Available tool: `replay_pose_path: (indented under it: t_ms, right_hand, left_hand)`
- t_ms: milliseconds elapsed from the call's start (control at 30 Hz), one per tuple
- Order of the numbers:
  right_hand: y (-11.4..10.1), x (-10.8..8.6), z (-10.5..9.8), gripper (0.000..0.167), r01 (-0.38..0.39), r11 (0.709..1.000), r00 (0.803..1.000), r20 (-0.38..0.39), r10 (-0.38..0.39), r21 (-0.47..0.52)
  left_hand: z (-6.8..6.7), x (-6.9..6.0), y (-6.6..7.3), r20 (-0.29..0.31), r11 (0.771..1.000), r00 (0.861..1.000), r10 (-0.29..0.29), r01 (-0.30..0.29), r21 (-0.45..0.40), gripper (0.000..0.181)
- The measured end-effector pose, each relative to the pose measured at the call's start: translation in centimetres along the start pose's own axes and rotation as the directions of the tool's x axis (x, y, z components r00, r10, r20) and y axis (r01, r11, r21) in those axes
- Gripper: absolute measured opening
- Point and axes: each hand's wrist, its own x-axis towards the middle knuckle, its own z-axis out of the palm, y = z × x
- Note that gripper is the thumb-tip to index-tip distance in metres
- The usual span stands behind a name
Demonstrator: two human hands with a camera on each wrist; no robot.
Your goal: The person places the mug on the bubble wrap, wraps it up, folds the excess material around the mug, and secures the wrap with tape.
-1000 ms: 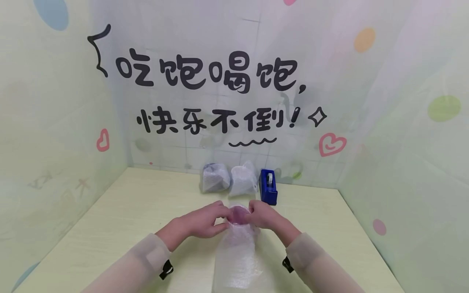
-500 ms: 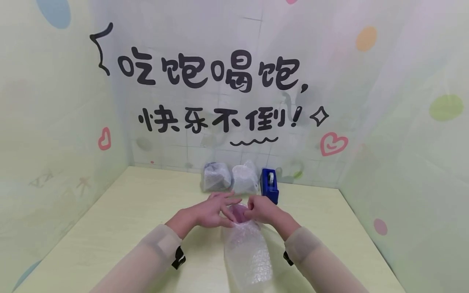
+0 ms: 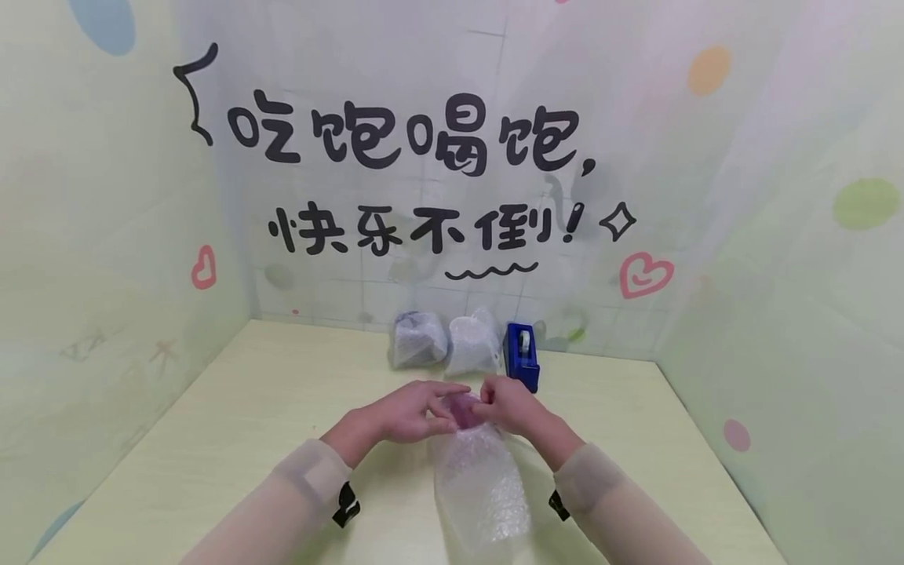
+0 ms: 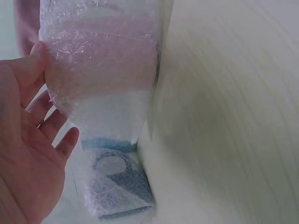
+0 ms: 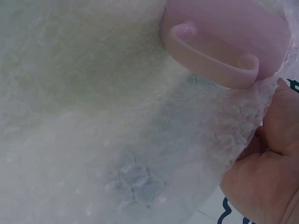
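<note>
A pink mug (image 5: 224,28) with a loop handle (image 5: 210,65) is surrounded by clear bubble wrap (image 3: 483,486). In the head view the mug's mouth faces me between the hands, and the wrap trails toward me over the table. My left hand (image 3: 410,412) is at the left of the mouth, thumb and fingers bent around the wrap's edge, as the left wrist view (image 4: 28,130) also shows. Opposite it, my right hand (image 3: 515,406) has curled fingers that hold the wrap by the rim; some fingertips are hidden behind the wrap in the right wrist view.
Two bubble-wrapped bundles, a left one (image 3: 420,339) and a right one (image 3: 473,343), stand at the back of the pale table (image 3: 297,377). Right of them is a blue tape dispenser (image 3: 521,357). Printed fabric walls (image 3: 353,71) close in the back and sides.
The left hand has shifted slightly right, its index finger now stretched over the mug's mouth. The wrap's trailing end has swung right and drawn up. The right hand stays at the rim.
</note>
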Motion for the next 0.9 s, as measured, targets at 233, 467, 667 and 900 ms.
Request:
replay_pose_path:
  t_ms: [233,467,667,900]
  right_hand:
    - [0.1,-2.9,-1.2,0.023,0.134,0.991,0.982,-0.132,-0.135,-0.014]
    - [-0.3,-9.7,-0.6,0.028,0.543,0.825,0.808,-0.170,-0.564,-0.157]
    - [0.6,-13.3,2.0,0.080,0.677,0.612,0.649,-0.062,-0.758,-0.408]
    - [0.9,-13.2,3.3,0.030,0.705,0.501,0.529,-0.097,-0.843,-0.502]
  left_hand:
    - [0.4,0.0,0.2,-0.026,1.000,1.000,0.001,0.000,0.022,0.020]
    - [0.3,-0.2,0.1,-0.036,0.999,0.999,0.003,-0.002,0.033,0.022]
    - [0.3,-0.2,0.0,-0.040,0.999,0.999,0.007,-0.006,0.035,0.024]
    - [0.4,-0.3,-0.1,-0.037,1.000,0.999,0.001,0.000,0.019,0.025]
